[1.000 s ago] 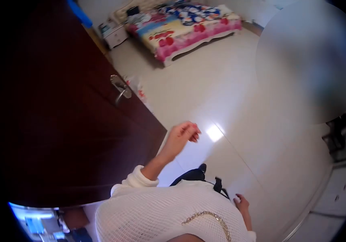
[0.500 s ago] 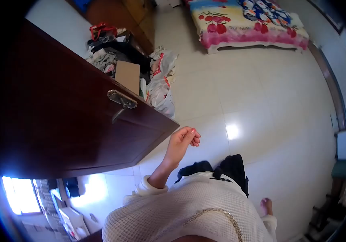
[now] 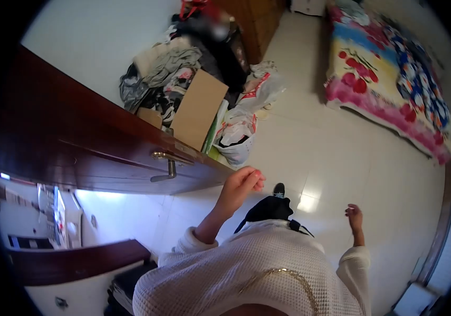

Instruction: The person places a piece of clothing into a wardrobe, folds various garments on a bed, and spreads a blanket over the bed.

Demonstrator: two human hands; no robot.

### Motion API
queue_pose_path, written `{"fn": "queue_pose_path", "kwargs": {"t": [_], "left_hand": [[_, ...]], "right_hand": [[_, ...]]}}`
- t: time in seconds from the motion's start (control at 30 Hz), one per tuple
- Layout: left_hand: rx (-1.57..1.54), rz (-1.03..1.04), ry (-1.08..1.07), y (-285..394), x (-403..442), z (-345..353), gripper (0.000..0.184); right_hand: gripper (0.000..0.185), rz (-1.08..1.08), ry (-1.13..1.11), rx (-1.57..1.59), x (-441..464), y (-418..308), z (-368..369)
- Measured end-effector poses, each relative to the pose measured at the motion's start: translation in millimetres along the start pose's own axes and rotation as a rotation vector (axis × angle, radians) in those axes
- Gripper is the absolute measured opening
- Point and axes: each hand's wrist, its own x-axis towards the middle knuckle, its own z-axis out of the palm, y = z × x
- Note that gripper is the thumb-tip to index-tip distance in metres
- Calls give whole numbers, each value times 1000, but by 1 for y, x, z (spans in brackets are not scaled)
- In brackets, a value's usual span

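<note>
My left hand is in front of my body, its fingers curled in a loose fist with nothing showing in it. It is near the free edge of a dark red-brown wooden door, and I see no contact. The door's metal handle sits to the left of that hand. Off to the right, my right hand hangs over the tiled floor with fingers loosely bent and apart, holding nothing. One dark shoe shows below me.
Behind the door is a pile of clothes with a cardboard box and plastic bags. A bed with a flowered cover stands at the upper right, a wooden cabinet at the back. Pale tiled floor lies between.
The view has turned left and moved forward, so the pile and box look closer and the bed sits further right. My right hand has swung forward. My left hand stays curled.
</note>
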Motion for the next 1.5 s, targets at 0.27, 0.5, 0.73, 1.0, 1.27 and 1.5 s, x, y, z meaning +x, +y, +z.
{"fn": "queue_pose_path", "kwargs": {"t": [0.27, 0.5, 0.73, 1.0, 1.27, 1.5], "left_hand": [[-105, 53, 120, 45, 132, -3, 19], [5, 57, 514, -6, 237, -26, 13], [670, 39, 1036, -36, 277, -99, 41], [630, -21, 1336, -31, 315, -253, 76], [212, -8, 1557, 7, 396, -422, 108], [-670, -60, 1765, -20, 447, -517, 96]], "right_hand": [[31, 173, -512, -188, 97, -56, 27], [25, 344, -668, -605, 261, -76, -31], [24, 10, -583, -607, 513, -149, 24], [34, -378, -873, -118, 575, -360, 247], [38, -616, -1121, -364, 482, -499, 350], [46, -683, -1187, -374, 481, -591, 404]]}}
